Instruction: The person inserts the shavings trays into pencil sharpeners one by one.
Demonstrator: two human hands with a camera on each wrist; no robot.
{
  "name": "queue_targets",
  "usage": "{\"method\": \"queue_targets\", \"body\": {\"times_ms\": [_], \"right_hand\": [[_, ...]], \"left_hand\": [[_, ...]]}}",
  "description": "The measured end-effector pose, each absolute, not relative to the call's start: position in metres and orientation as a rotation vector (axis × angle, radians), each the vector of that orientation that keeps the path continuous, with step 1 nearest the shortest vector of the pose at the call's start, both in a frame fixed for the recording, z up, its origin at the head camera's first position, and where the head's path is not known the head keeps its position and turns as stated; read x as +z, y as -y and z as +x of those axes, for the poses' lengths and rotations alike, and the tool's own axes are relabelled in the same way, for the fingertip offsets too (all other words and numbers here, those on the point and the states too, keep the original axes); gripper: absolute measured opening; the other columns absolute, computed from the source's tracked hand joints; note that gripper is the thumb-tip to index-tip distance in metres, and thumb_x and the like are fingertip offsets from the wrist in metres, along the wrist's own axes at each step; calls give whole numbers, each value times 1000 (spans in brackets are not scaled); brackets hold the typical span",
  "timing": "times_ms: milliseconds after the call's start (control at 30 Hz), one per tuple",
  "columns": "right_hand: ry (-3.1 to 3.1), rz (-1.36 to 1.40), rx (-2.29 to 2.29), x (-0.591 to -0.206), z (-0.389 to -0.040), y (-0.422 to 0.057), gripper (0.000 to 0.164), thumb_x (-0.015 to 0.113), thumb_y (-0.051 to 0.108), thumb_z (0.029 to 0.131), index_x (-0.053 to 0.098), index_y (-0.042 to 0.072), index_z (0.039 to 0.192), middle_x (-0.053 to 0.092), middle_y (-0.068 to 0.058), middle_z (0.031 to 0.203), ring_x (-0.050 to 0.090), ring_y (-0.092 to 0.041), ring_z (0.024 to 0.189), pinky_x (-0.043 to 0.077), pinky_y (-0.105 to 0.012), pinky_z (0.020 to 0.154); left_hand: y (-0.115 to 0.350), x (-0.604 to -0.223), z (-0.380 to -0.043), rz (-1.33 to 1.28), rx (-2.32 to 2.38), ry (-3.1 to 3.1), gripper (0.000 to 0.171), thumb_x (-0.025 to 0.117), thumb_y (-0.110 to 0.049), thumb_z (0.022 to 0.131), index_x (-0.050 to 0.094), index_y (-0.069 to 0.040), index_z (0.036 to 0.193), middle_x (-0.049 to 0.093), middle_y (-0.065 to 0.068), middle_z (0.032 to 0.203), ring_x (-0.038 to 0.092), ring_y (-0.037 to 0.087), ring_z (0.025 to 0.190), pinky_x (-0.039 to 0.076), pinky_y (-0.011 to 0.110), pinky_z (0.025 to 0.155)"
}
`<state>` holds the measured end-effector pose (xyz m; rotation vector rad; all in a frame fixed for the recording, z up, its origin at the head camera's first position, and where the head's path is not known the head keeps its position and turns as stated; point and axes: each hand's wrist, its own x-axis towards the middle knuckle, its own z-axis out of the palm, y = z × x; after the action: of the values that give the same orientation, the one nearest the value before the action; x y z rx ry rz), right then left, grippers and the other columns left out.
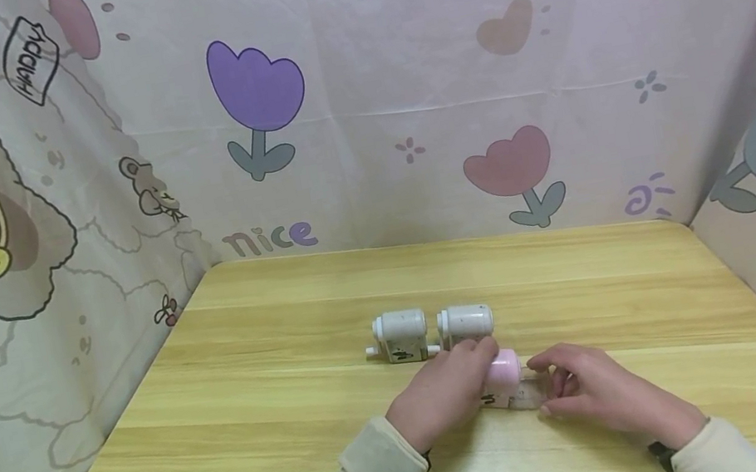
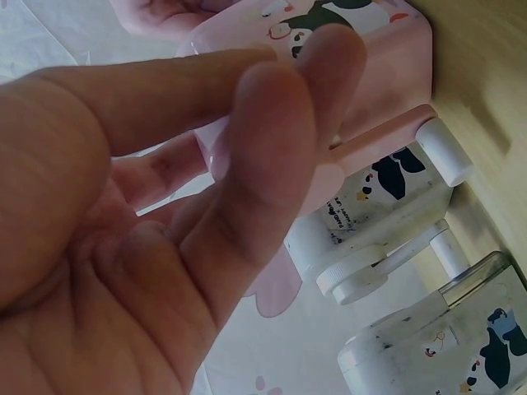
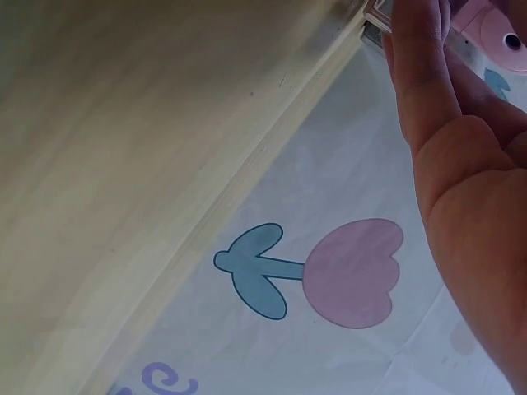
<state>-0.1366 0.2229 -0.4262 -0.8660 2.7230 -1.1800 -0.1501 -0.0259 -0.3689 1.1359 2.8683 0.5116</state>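
A pink crank pencil sharpener with a panda print stands on the table, partly covered by my left hand. That hand holds it at its crank side; in the left wrist view, the pink crank arm with its white knob shows beyond the fingers. A clear shavings drawer sticks out at the sharpener's right end. My right hand grips this drawer between thumb and fingers. In the right wrist view, the fingers hide most of the drawer, and a pink end with a dark hole shows beside them.
Two whitish crank sharpeners, one on the left and one on the right, stand side by side just behind the pink one. The wooden table is bounded by printed cloth at the back and sides.
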Motion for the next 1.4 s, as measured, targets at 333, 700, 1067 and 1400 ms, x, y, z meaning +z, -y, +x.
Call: {"method": "queue_targets", "body": {"times_ms": [333, 700, 1067, 1400], "right_hand": [[-2710, -842, -1163, -424, -139, -217, 54, 78, 26, 77, 57, -1, 120, 60, -3, 100, 59, -9, 80, 52, -26, 69], [-2705, -840, -1143, -423, -140, -215, 55, 78, 22, 76, 56, 2, 122, 58, -2, 98, 59, -9, 81, 53, -25, 70], [-2718, -875, -1128, -423, -141, -214, 53, 76, 25, 79, 57, 7, 125, 58, 0, 101, 58, -8, 80, 52, -26, 70], [-2716, -889, -1110, -425, -142, -213, 53, 78, 22, 76, 58, 8, 123, 59, 0, 103, 58, -7, 80, 52, -26, 69]], "left_hand": [[26, -369, -150, 1132, 511, -2870, 28, 63, -2, 85, 53, -15, 108, 60, 1, 97, 56, 7, 76, 45, 18, 62], [26, -370, -150, 1139, 517, -2877, 28, 64, -3, 85, 54, -15, 107, 60, 1, 98, 55, 6, 76, 45, 18, 62], [25, -370, -151, 1134, 509, -2871, 33, 67, -3, 82, 54, -15, 110, 61, 1, 100, 56, 6, 78, 45, 18, 63], [25, -370, -151, 1139, 506, -2869, 32, 66, -2, 82, 54, -15, 109, 62, 2, 100, 58, 8, 79, 46, 18, 64]]}}
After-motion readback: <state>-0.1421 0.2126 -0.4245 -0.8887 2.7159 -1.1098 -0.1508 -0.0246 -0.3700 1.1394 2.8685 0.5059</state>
